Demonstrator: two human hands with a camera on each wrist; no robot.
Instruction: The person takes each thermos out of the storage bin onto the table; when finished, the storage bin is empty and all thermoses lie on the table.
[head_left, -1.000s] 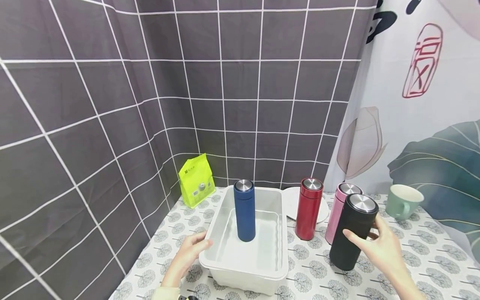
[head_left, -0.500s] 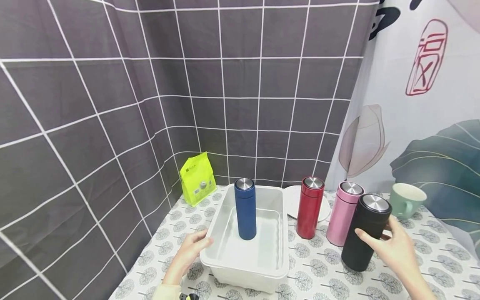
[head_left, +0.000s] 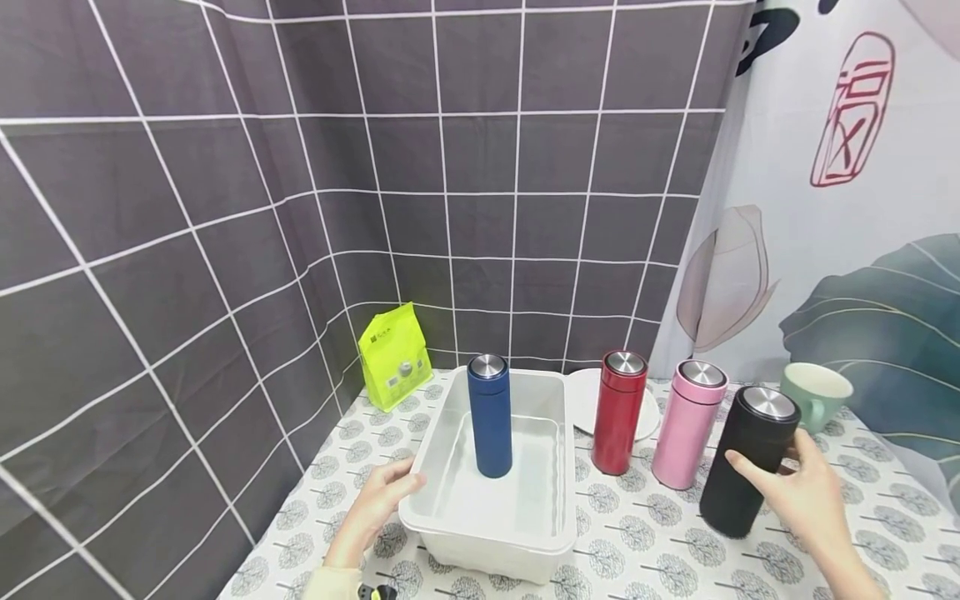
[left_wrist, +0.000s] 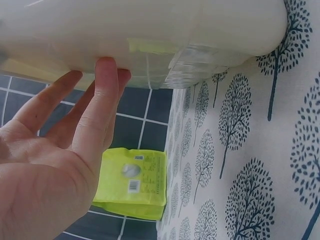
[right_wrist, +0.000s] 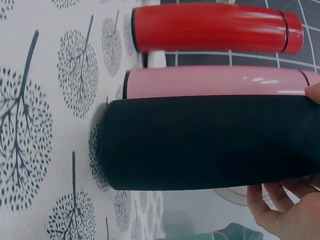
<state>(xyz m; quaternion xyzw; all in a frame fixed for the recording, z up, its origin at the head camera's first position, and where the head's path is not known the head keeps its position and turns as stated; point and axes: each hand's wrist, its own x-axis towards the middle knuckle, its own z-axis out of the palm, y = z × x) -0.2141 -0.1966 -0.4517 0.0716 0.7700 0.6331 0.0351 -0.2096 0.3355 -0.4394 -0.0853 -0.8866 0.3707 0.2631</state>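
Note:
My right hand (head_left: 806, 483) grips a large black thermos (head_left: 750, 462) with a steel lid, its thumb on the near side and its fingers behind. The thermos stands upright, its base at or just above the cloth; I cannot tell if they touch. Just left of it are a pink thermos (head_left: 688, 425) and a red thermos (head_left: 619, 412). My left hand (head_left: 380, 500) touches the left side of a white plastic bin (head_left: 495, 546), with the thumb at the rim. In the left wrist view, fairly straight fingers (left_wrist: 106, 75) meet the outer wall. A blue thermos (head_left: 491, 417) stands inside the bin.
A bright yellow-green bag (head_left: 395, 357) stands at the back left by the grey tiled curtain. A white plate (head_left: 585, 400) lies behind the red thermos. At the back right is a green mug (head_left: 816, 392). Tree-patterned cloth (head_left: 637, 575) covers the table.
My right hand has moved the black thermos to the right, away from in front of the pink thermos, which shows fully now. The left hand and bin have stayed in place.

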